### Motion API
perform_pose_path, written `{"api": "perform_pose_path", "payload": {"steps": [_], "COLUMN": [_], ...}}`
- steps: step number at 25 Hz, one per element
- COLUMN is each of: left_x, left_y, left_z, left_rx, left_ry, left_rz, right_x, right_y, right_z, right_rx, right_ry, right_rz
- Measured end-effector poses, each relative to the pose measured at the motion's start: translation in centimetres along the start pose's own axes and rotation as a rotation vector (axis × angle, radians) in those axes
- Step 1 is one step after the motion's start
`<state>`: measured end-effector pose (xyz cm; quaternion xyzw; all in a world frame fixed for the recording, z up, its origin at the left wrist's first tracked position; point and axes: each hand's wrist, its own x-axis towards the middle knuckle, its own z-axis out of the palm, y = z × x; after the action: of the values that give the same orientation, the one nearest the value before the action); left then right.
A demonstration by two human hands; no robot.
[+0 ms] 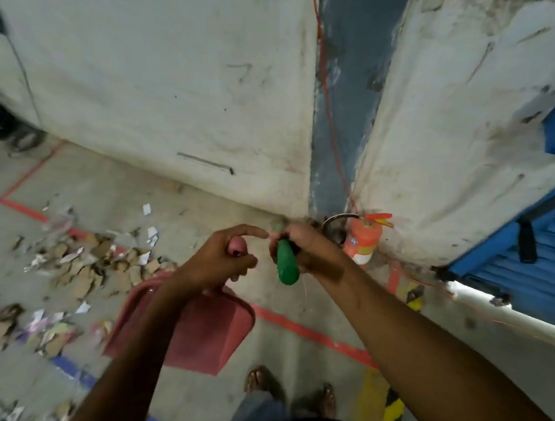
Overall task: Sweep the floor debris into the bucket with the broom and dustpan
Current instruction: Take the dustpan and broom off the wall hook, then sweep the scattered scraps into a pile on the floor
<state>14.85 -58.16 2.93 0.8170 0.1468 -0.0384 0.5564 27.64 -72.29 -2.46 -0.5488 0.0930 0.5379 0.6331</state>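
Around us: we're facing a scuffed pale wall [163, 85] with a dark gap in it, and a thin red cord [328, 98] runs down that gap.
In the way: an orange fire extinguisher [363, 242] stands at the foot of the wall, just past the right hand. A blue ribbed shutter [537, 264] sits off to the right.
Floor: grey concrete floor [203, 204] with a red tape line [309, 334], a blue tape line [71, 368] and a yellow-and-black hazard stripe [393, 415]. Our sandalled feet [258, 380] are at the bottom.
Debris: the debris [92, 269] lies on the floor to the left, torn brown cardboard bits mixed with white paper scraps, partly over the red line.
Dustpan: the pink plastic dustpan [206, 334], flat and scoop-shaped, hangs below the left hand, above the floor and beside the debris.
Left hand: the left hand [219, 262] has its fingers wrapped round the dustpan's rounded handle, index finger stretched toward the right hand.
Right hand: the right hand [306, 246] has its fingers clenched round the broom [287, 264], a smooth green cylindrical grip. The brush end is too blurred to make out.
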Motion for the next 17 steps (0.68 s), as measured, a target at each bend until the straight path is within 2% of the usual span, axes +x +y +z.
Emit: {"api": "perform_pose_path", "payload": {"steps": [2,4,6,10,13,14,15,17], "left_x": [-2.2,-3.6,-4.4,-8.3,-11.9,-12.6,-12.9,-13.2], "left_y": [-2.9,-3.4,-3.4,-5.6,-7.9,-8.3,-8.6,-8.6], "left_z": [-1.9,-3.1,-4.3,-8.5,-10.8,-11.3,-12.1,-14.5], "left_rx": [-0.112,-0.234,-0.254,-0.080,-0.040,-0.047,-0.067,-0.154], "left_ry": [0.235,0.260,0.219,0.171,-0.012,0.002,0.085,0.359], "left_rz": [-0.166,-0.293,-0.313,-0.192,-0.053,-0.017,0.005,0.036], "right_x": [0.9,1.6,1.5,1.6,2.0,2.2,2.6,3.3], "right_y": [0.5,0.7,1.9,3.8,2.6,2.2,2.1,2.9], "right_z": [3.8,7.3,10.9,17.9,22.1,23.2,24.1,25.1], "right_rx": [-0.020,-0.069,-0.051,-0.202,-0.261,-0.254,-0.278,-0.425], "right_ry": [-0.073,-0.141,-0.209,-0.152,-0.064,-0.014,0.057,0.191], "right_rz": [-0.002,-0.083,-0.181,-0.393,-0.440,-0.426,-0.424,-0.461]}}
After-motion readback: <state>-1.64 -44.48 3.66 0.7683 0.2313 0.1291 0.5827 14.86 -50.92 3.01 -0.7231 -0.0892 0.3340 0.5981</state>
